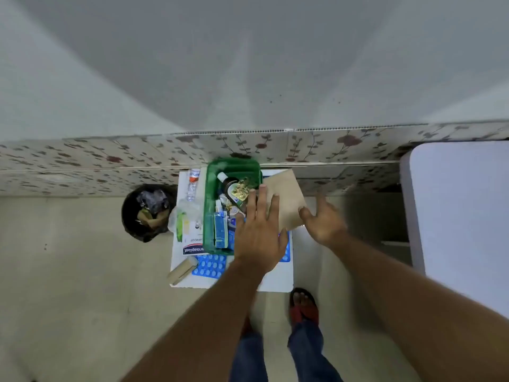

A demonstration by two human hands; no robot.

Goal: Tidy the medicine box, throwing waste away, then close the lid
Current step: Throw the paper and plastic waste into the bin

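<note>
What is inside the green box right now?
The green box holds a dark bottle, a gold blister strip and a blue carton. The left hand covers its near right corner.

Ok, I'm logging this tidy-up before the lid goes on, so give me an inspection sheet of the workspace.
Surface: small white table, crowded.
Job's things: green medicine box open, holding a dark bottle, a gold blister strip and a blue carton; no lid identified; black waste bin on the floor to its left, part full.
Clutter: blue blister packs, plaster box, tan packet, brown paper.
Grippers: left hand open over the box; right hand open at the paper's edge.
Cables: nothing seen.
Surroundings: floral wall tiles, white surface at right.
</note>
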